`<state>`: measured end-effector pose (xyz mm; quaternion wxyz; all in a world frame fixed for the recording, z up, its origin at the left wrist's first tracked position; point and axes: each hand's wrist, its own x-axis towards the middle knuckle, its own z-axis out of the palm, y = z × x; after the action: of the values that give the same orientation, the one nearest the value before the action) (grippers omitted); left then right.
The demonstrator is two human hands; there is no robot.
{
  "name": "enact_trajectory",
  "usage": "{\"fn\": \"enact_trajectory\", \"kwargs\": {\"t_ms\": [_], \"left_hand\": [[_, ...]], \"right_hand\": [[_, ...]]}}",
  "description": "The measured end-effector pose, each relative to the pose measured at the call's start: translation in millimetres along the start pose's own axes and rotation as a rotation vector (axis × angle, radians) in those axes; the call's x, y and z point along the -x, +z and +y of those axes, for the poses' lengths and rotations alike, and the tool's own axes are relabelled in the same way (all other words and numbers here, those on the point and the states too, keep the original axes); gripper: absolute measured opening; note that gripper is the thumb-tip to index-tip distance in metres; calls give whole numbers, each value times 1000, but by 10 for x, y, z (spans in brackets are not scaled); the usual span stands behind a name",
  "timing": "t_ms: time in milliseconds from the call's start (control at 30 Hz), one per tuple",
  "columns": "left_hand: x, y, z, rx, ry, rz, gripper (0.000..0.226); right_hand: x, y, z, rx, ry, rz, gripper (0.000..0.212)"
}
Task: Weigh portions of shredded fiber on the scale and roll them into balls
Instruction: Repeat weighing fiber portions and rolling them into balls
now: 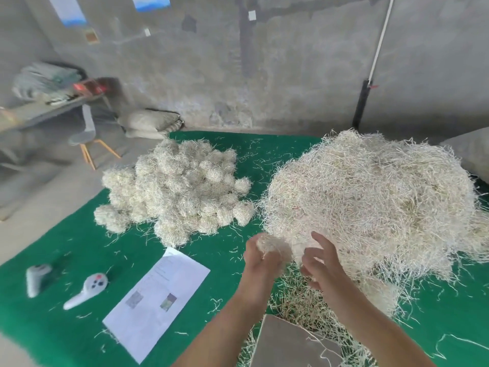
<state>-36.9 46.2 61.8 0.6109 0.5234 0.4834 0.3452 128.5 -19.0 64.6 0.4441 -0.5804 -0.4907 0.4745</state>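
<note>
Left hand (260,256): grip curled round a small fiber tuft (270,245).
Right hand (321,263): fingers loosely spread, holding nothing, beside the tuft.
Loose pile (370,197): just beyond both hands, right hand nearer.
Balls (180,192): forward-left.

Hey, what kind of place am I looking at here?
Probably a bare workshop or storeroom used for handwork: rough concrete walls, a green mat on the floor, a loose fiber heap and a pile of rolled fiber balls.

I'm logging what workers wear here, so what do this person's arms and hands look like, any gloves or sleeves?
Both are bare: the left hand and right hand have no gloves, rings or watch showing, and no sleeves cover the forearms as far as the picture reaches.
</note>
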Motion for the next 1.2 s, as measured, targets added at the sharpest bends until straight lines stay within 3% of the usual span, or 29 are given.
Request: {"fn": "enact_trajectory", "kwargs": {"t_ms": [67, 133, 233, 333, 433, 533, 633, 733, 833, 933, 1067, 1200], "left_hand": [[-249, -288, 124, -83, -17, 231, 72], [-591, -627, 398, -236, 87, 347, 84], [-1252, -1115, 951, -753, 222, 475, 102], [-1667, -1355, 1298, -1177, 93, 478, 110], [-1777, -1227, 1143, -1305, 172, 380, 90], [-1641, -843, 614, -1256, 197, 201, 76], [-1298, -433, -68, -1113, 140, -10, 65], [-845, 29, -637, -952, 79, -194, 56], [-457, 450, -972, -835, 22, -312, 51], [-231, 746, -1140, -776, 8, -385, 51], [-115, 886, -1208, -795, 3, -396, 53], [-106, 943, -1140, -675, -48, -307, 63]], "right_hand": [[-7, -54, 129, 40, 30, -29, 71], [3, -87, 203, 96, 60, -72, 66], [4, -96, 284, 209, 87, -123, 80], [25, -123, 366, 334, 113, -118, 82], [63, -227, 528, 351, 151, -71, 74], [99, -371, 839, 407, 191, 37, 69], [107, -510, 1221, 559, 244, 250, 68], [118, -600, 1496, 706, 368, 444, 95], [113, -643, 1751, 713, 414, 310, 128], [101, -599, 1954, 768, 456, 116, 138], [171, -532, 2106, 945, 520, 71, 87], [225, -499, 1897, 382, 568, 143, 42]]}}
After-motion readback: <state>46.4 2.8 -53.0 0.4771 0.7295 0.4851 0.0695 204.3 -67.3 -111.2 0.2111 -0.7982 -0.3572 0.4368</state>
